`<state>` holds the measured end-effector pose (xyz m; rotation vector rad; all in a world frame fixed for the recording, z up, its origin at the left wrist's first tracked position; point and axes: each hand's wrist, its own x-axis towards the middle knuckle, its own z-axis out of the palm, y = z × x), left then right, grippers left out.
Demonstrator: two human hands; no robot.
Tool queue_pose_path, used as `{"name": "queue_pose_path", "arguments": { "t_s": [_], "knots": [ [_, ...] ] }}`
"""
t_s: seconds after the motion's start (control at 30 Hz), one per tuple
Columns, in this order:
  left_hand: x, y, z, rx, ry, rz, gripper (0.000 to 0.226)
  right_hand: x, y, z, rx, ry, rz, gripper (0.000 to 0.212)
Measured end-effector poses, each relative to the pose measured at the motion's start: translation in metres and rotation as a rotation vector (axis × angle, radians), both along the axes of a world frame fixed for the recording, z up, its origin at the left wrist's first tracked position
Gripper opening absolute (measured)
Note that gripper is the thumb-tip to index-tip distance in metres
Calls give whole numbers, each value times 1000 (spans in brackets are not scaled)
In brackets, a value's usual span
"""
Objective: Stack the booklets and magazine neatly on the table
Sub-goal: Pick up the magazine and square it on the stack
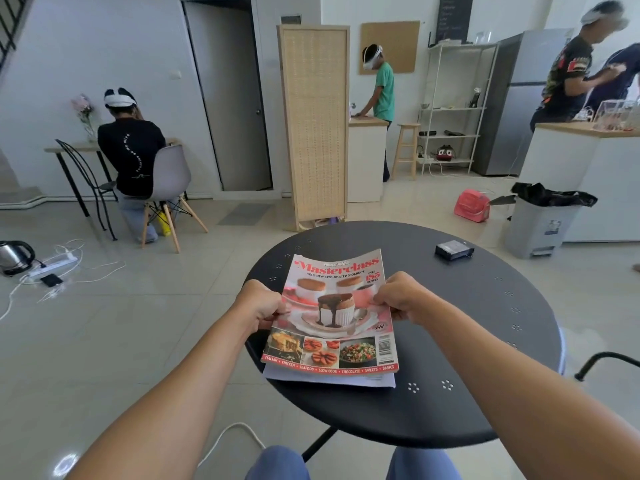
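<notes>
A cookbook magazine with a red "Masterclass" cover and a chocolate pudding photo lies on top of a pile on the round black table. Pale booklets show under it as a thin strip along its near edge. My left hand grips the pile's left edge. My right hand grips its right edge. Both hold at about mid-height of the cover. The magazine's far end curls up slightly.
A small black box sits at the table's far right. A grey bin and a pink bag stand on the floor beyond. A kettle and power strip with cables lie left. Several people work in the room.
</notes>
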<state>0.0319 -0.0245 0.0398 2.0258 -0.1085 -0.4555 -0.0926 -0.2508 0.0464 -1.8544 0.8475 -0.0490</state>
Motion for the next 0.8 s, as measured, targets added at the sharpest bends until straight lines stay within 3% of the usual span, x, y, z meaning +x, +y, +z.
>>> {"name": "queue_pose_path", "arguments": {
  "t_s": [0.33,0.43,0.5,0.7,0.8],
  "knots": [
    [-5,0,-22,257,-142,-68,11,-1,4,-17,-148,125,17,17],
    [-8,-1,-25,389,-248,-97,16,-1,-3,-23,-337,185,16,31],
    [-8,-6,-25,392,-275,-86,18,-2,-9,-24,-420,174,11,49],
    [-2,-28,-20,306,-234,-60,22,4,-5,-19,-412,187,169,66],
    [1,-43,-18,249,-180,-49,18,9,-1,-19,-463,230,215,59]
  ]
}}
